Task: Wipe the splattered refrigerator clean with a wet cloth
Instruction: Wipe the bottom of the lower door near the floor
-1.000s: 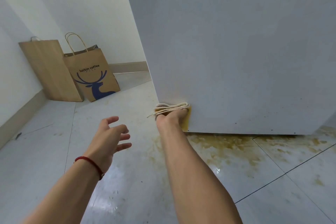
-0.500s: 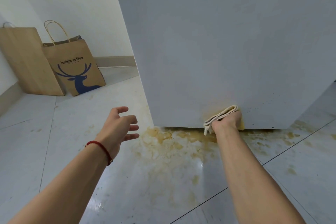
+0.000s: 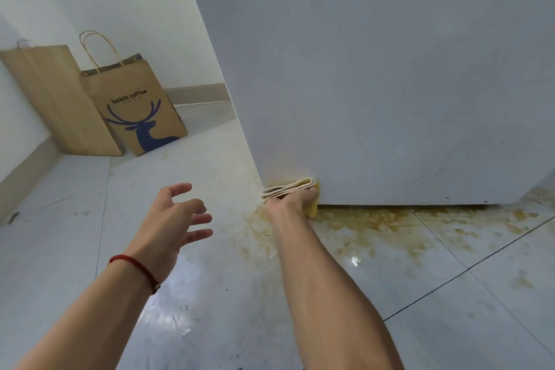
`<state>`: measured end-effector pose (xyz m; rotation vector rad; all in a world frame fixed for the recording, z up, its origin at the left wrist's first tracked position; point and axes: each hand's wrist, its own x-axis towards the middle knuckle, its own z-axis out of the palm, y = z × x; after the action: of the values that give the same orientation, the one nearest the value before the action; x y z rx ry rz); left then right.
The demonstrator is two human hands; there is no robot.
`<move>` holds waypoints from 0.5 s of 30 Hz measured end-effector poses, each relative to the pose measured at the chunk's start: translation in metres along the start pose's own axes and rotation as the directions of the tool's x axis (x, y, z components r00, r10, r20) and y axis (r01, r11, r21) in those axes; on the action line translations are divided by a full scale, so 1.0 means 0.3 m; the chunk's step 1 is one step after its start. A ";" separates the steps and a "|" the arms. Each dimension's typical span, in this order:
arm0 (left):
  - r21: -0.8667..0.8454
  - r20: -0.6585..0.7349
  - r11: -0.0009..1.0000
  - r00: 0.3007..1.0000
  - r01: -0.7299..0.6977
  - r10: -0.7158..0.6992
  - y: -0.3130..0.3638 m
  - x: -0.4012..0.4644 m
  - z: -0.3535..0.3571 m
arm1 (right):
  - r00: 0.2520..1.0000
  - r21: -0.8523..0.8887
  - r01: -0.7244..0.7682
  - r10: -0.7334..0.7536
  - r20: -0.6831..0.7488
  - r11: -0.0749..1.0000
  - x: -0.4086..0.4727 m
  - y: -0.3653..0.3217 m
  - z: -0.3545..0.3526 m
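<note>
1. At the far left, a plain brown paper bag leans against the white wall, standing on the pale grey tiled floor.
2. Just beside it, to its right and overlapping its edge, stands a second brown paper bag with twisted paper handles, printed with a dark blue deer and the words "luckin coffee".
3. The left hand hovers above the floor, touching nothing, its fingers spread and loosely bent; a thin red cord bracelet circles the wrist.
4. The folded cream-coloured cloth, stained yellow on the part below the hand, is pressed flat against the lower left corner of the white refrigerator panel, just above its bottom edge.
5. The right hand presses on the cloth with the back of the hand toward the camera; the fingers are hidden behind the knuckles and cloth, so I cannot tell whether they curl round it or lie flat.
6. A faint yellowish smear shows on the panel just above the cloth, and small dark specks dot the panel's lower right.
7. A wide yellow-brown splatter spreads over the floor tiles from under the refrigerator's bottom edge toward the right.
</note>
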<state>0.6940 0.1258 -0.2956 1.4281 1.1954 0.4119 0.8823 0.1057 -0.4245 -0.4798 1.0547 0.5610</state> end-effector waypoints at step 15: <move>0.063 0.061 0.998 0.998 -0.016 0.012 0.001 -0.022 0.073 | 0.961 -0.101 -0.065 0.089 0.263 0.993 -0.063 -0.232 -0.046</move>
<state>0.7090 0.1089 -0.2989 1.4937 1.1587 0.3406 0.9102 0.0403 -0.4061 -0.4301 0.7940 0.7247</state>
